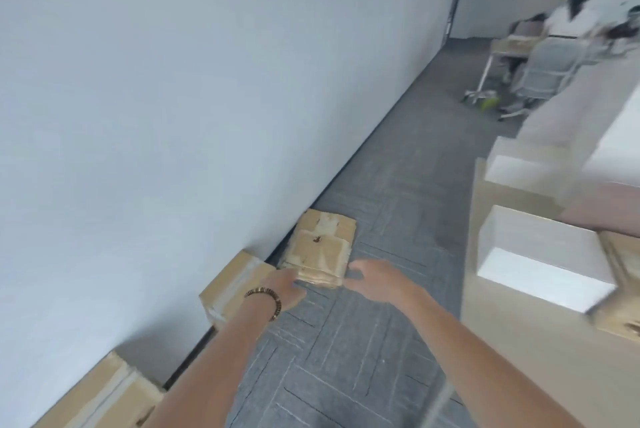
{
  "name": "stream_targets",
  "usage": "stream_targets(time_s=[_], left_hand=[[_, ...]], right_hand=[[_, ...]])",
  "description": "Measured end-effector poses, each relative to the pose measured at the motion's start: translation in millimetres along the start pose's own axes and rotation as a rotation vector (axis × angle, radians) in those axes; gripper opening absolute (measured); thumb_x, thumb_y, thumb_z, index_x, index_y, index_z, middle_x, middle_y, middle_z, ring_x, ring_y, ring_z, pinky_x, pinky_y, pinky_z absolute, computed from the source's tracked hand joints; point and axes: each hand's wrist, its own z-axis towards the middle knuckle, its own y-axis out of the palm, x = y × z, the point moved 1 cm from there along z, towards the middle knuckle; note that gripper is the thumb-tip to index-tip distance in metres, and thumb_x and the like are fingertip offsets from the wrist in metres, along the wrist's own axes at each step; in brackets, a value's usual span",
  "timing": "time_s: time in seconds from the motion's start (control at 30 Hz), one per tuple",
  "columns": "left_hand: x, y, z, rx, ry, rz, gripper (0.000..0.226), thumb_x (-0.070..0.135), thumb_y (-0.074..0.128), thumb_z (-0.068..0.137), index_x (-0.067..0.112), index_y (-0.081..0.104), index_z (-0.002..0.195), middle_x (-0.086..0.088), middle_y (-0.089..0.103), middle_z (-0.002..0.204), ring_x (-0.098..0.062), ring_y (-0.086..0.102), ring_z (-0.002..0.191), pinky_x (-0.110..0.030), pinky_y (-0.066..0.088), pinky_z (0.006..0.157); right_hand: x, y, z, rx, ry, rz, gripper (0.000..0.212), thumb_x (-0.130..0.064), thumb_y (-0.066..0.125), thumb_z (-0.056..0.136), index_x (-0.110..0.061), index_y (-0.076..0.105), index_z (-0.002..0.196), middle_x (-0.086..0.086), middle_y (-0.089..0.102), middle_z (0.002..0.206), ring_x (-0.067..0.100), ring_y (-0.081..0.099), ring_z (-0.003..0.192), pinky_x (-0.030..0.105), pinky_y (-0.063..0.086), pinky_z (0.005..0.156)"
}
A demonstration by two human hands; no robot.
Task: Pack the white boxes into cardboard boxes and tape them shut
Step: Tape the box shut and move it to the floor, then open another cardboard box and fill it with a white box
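A stack of flattened cardboard boxes (pixel 320 249) lies on the grey carpet close to the wall. My left hand (pixel 285 285), with a bead bracelet on the wrist, reaches its near left corner, and the fingertips touch the edge. My right hand (pixel 375 277) hovers with spread fingers just beside the stack's near right corner and holds nothing. Two white boxes (pixel 540 261) (pixel 519 168) stand on the tan table (pixel 502 341) at the right.
Taped cardboard boxes (pixel 235 284) (pixel 104 393) stand along the white wall to the left of the stack. Another cardboard box (pixel 620 289) sits at the table's right edge. Far down the aisle, people sit at a desk with a chair (pixel 550 71).
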Motion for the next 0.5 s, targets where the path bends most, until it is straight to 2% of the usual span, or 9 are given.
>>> stream_targets(time_s=[0.07,0.17,0.27,0.4,0.5], left_hand=[[48.9,22.6,-4.4,-0.029,0.104,0.018,0.048,0.034,0.048,0.094,0.019,0.048,0.140,-0.006,0.063,0.126,-0.023,0.063,0.108,-0.033,0.054,0.089],[131.1,61.1,-23.1,-0.071,0.229,0.027,0.051,0.033,0.050,0.100,0.014,0.042,0.146,-0.009,0.051,0.143,-0.025,0.053,0.125,-0.030,0.045,0.096],[206.1,96.3,-44.8,-0.132,0.352,0.052,0.052,0.036,0.053,0.098,0.015,0.044,0.145,-0.009,0.051,0.143,-0.025,0.053,0.126,-0.034,0.046,0.100],[296.7,135.7,-69.9,-0.171,0.484,0.122,0.051,0.039,0.055,0.096,0.015,0.049,0.140,-0.006,0.053,0.143,-0.023,0.051,0.129,-0.031,0.042,0.101],[360.2,165.1,-85.3,-0.185,0.550,0.173,0.053,0.039,0.054,0.096,0.017,0.046,0.143,-0.004,0.049,0.146,-0.022,0.050,0.130,-0.029,0.041,0.101]], right_hand=[[48.6,-11.1,-49.2,0.048,0.099,0.040,0.066,-0.056,0.051,0.096,-0.019,0.042,0.150,0.006,0.045,0.153,0.026,0.045,0.137,0.040,0.039,0.110],[116.5,-28.3,-130.7,0.084,0.228,0.051,0.064,-0.050,0.053,0.097,-0.013,0.042,0.149,0.009,0.044,0.153,0.026,0.045,0.138,0.034,0.036,0.111],[174.3,-45.3,-201.8,0.147,0.355,0.085,0.061,-0.049,0.052,0.098,-0.016,0.042,0.148,0.008,0.049,0.149,0.025,0.049,0.133,0.032,0.038,0.106],[244.4,-59.6,-278.4,0.236,0.456,0.172,0.062,-0.051,0.052,0.097,-0.021,0.040,0.150,0.001,0.039,0.156,0.019,0.042,0.139,0.030,0.032,0.111],[297.0,-66.1,-324.4,0.297,0.515,0.241,0.061,-0.049,0.054,0.097,-0.022,0.041,0.150,0.002,0.040,0.155,0.018,0.041,0.139,0.029,0.032,0.109]])
